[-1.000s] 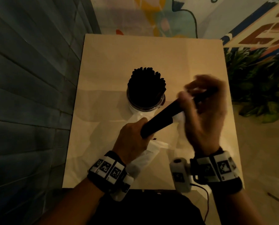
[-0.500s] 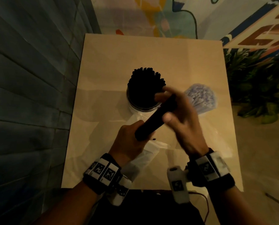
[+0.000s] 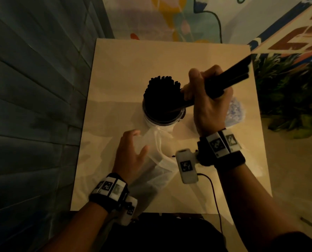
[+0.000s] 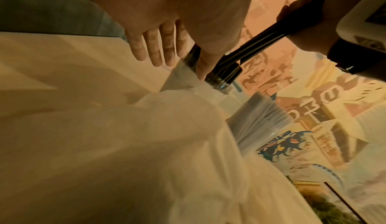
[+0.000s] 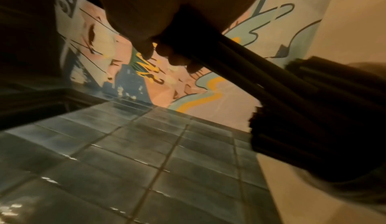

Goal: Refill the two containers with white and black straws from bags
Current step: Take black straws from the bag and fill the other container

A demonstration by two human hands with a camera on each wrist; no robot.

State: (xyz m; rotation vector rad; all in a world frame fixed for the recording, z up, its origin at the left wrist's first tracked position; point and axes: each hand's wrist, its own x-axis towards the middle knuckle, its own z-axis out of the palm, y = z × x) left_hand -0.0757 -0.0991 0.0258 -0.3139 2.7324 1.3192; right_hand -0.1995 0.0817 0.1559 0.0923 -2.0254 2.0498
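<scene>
A clear container (image 3: 163, 119) packed with black straws (image 3: 162, 95) stands mid-table. My right hand (image 3: 208, 99) grips a bundle of black straws (image 3: 226, 80) slanted down, its lower end inside the container's mouth. The same bundle (image 4: 246, 54) (image 5: 250, 69) shows in both wrist views. My left hand (image 3: 129, 151) lies open, fingers straight, on the clear plastic bag (image 3: 157, 157) near the table's front. The container of white straws (image 3: 235, 110) sits behind my right wrist, partly hidden; the left wrist view shows its white straws (image 4: 263, 118).
The pale table (image 3: 169, 57) has a dark tiled wall (image 3: 38, 88) along its left edge and a painted wall (image 3: 178, 17) behind it. Green plants (image 3: 287, 91) stand off the right edge. A cable (image 3: 215, 195) hangs from my right wrist camera.
My right hand pulled the black bundle out of the left hand's grip and swung it up to the container. The left hand let go and opened over the bag.
</scene>
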